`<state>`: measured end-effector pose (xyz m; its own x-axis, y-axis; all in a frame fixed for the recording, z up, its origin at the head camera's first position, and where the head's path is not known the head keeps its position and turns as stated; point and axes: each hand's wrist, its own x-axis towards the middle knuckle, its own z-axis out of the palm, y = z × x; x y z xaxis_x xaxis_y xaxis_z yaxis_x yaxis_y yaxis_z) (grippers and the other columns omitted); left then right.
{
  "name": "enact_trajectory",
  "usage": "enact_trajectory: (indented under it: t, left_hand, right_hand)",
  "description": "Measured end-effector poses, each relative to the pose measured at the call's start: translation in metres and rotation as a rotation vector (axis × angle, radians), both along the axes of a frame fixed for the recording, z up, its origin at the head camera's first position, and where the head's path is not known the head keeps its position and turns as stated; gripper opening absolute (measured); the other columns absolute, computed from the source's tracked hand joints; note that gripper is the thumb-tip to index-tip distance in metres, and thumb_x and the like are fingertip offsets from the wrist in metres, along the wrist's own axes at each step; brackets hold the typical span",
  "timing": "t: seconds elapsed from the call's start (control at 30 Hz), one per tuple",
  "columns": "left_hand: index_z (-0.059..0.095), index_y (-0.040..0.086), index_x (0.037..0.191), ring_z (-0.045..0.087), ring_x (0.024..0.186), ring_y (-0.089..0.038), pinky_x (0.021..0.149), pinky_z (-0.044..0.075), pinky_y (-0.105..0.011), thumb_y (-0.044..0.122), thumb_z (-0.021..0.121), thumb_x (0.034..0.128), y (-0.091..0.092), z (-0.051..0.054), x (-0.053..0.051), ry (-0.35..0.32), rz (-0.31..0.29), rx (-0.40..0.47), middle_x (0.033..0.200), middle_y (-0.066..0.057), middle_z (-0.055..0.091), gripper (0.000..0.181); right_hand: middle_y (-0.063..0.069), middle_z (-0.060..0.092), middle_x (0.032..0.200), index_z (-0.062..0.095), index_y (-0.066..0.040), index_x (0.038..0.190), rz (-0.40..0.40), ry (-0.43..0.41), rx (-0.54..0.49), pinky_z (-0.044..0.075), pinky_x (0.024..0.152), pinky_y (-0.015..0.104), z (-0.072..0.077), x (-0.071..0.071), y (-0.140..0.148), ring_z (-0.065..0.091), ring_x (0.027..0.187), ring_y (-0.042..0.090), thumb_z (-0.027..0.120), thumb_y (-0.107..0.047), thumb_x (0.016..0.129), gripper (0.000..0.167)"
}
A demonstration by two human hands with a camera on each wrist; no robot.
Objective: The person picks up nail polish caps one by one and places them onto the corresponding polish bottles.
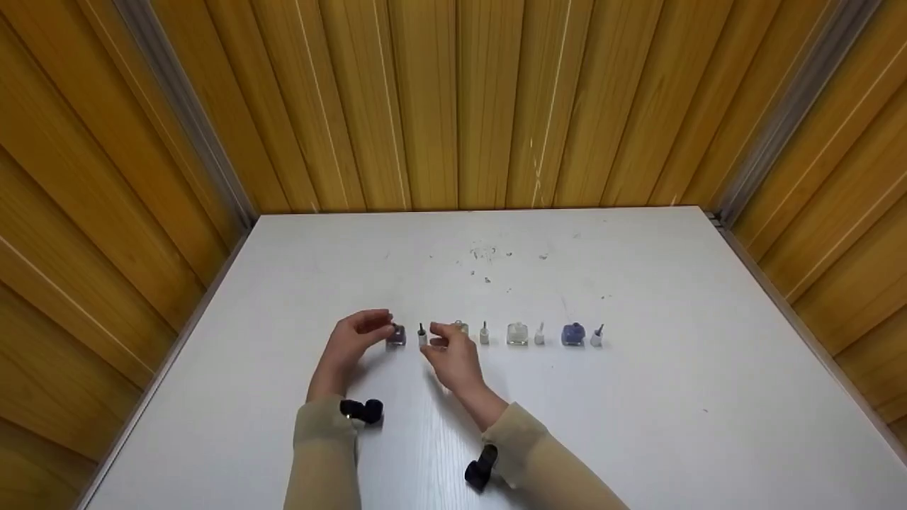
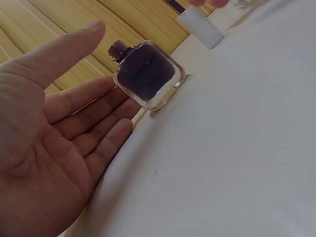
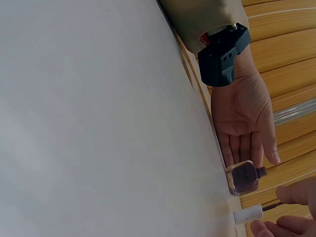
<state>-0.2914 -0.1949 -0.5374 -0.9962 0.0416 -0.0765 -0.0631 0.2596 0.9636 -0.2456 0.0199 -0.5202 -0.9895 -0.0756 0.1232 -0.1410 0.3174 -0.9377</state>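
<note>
Uncapped dark bottle point(image 2: 150, 84) on table point(image 1: 638, 425), brush cap point(image 1: 422, 339) upright just to its right; left hand point(image 1: 347, 346) relaxed at the bottle's left, right hand point(image 1: 454, 358) loosely parted by the cap, contact unclear. A careless nudge could tip either, causing a spill. Left wrist view shows the bottle's lettering point(image 2: 144, 71); only head view shows a blue bottle point(image 1: 573, 336) well to its right.

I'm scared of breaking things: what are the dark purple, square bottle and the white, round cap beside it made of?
Dark purple, square bottle: looks like glossy glass, from its thick, clear, shiny edges. White, round cap: probably smooth plastic, from its even, opaque sides.
</note>
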Motion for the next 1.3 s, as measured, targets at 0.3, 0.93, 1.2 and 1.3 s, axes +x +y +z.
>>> enact_trajectory:
  t: [0.3, 0.93, 1.2, 1.3]
  left_hand:
    - [0.068, 0.010, 0.134, 0.065, 0.126, -0.026, 0.116, 0.046, -0.046, 0.014, 0.083, 0.0871, 0.001, -0.001, 0.001, 0.006, -0.020, -0.008, 0.132, -0.011, 0.071, 0.050]
    - [0.069, 0.009, 0.131, 0.063, 0.130, -0.029, 0.116, 0.047, -0.045, -0.002, 0.077, 0.0871, -0.001, -0.001, 0.000, 0.024, -0.051, -0.055, 0.132, -0.011, 0.071, 0.046]
    - [0.069, 0.007, 0.130, 0.064, 0.129, -0.030, 0.114, 0.049, -0.045, -0.004, 0.076, 0.0876, -0.001, -0.004, -0.001, 0.047, -0.063, -0.068, 0.131, -0.013, 0.071, 0.044]
    - [0.070, 0.007, 0.129, 0.065, 0.128, -0.030, 0.113, 0.049, -0.044, -0.005, 0.075, 0.0878, -0.001, -0.003, -0.001, 0.046, -0.057, -0.077, 0.130, -0.013, 0.071, 0.044]
  right_hand:
    - [0.027, 0.069, 0.127, 0.063, 0.011, 0.130, -0.004, 0.020, 0.029, 0.061, 0.093, 0.044, -0.004, -0.003, -0.004, 0.072, 0.108, 0.036, 0.072, -0.002, 0.091, 0.042]
    - [0.027, 0.072, 0.120, 0.064, 0.013, 0.125, -0.033, 0.021, 0.078, 0.060, 0.094, 0.044, -0.011, -0.014, -0.016, 0.072, 0.108, 0.037, 0.069, 0.004, 0.090, 0.037]
    - [0.025, 0.074, 0.114, 0.065, 0.012, 0.124, -0.037, 0.046, 0.122, 0.060, 0.093, 0.044, -0.014, -0.016, -0.021, 0.073, 0.104, 0.034, 0.071, 0.002, 0.091, 0.035]
    - [0.024, 0.074, 0.114, 0.065, 0.011, 0.124, -0.044, 0.037, 0.116, 0.059, 0.096, 0.045, -0.015, -0.017, -0.022, 0.073, 0.105, 0.035, 0.071, 0.001, 0.091, 0.035]
